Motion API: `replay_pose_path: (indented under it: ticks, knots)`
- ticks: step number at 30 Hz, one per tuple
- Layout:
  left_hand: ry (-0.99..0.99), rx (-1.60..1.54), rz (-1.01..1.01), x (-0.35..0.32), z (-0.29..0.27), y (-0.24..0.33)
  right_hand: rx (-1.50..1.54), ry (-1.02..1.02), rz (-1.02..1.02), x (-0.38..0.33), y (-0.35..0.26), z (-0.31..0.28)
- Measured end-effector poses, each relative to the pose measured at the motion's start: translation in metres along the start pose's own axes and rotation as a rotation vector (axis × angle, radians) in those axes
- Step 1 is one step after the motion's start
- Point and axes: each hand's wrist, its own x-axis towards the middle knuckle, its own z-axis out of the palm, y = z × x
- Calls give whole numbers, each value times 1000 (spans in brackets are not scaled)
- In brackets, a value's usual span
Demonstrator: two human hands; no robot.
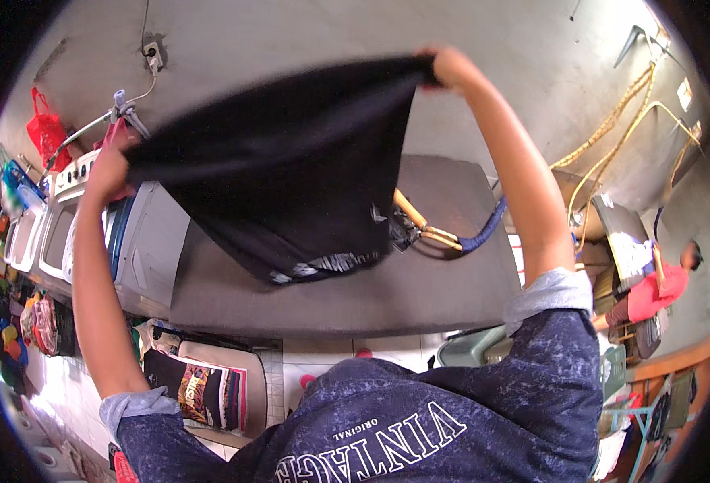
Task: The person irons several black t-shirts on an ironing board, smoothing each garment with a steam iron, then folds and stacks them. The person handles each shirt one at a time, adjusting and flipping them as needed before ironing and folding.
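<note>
Black cloth (290, 169) is being held up by both hands, spread out between them like a slightly saggy sheet. Its upper left corner is pinched in the left hand (111, 171), fingers closed round the fabric. Same deal on the other side: the far corner is gripped by the right hand (451, 68), which is raised a good bit higher, so the top edge is slanted. Some blur can be seen there, so the exact finger positions can't be made out. White print is shown near the bottom edge.

The cloth is held over a grey padded table (250, 310); whether the lower edge is touching can't be told. Just beside it on the table, a yellow handle (410, 208) is seen, partly covered by the cloth, with a blue-wrapped hose (484, 229) run off to the right.

Near the left arm, a washer (153, 233) is parked, and a red bag (46, 133) is hung by the wall. Below the table, folded clothes (210, 394) are piled up. Way off right, a person in red (661, 286) can be spotted.
</note>
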Motion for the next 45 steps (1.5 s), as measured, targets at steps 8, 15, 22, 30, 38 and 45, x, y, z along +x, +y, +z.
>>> replay_pose_path:
  ticks: [8, 15, 22, 30, 38, 45]
  knots:
    - [-1104, 180, -374, -108, 43, -42, -1054, 84, -525, -34, 4, 87]
    - [-137, -1030, -854, -89, -26, -39, 458, -213, -93, -20, -29, 32]
    - [14, -1401, -658, -45, 16, -2, 668, -148, -103, 39, -17, 99]
    - [475, -1056, -568, -12, -46, -69, 422, 182, -415, 34, -41, 41]
    - [362, -860, -628, -233, -122, 59, 219, 44, -380, -146, 8, 4]
    - [-637, -909, -994, -392, -9, 221, 23, -467, -119, -279, 158, 52]
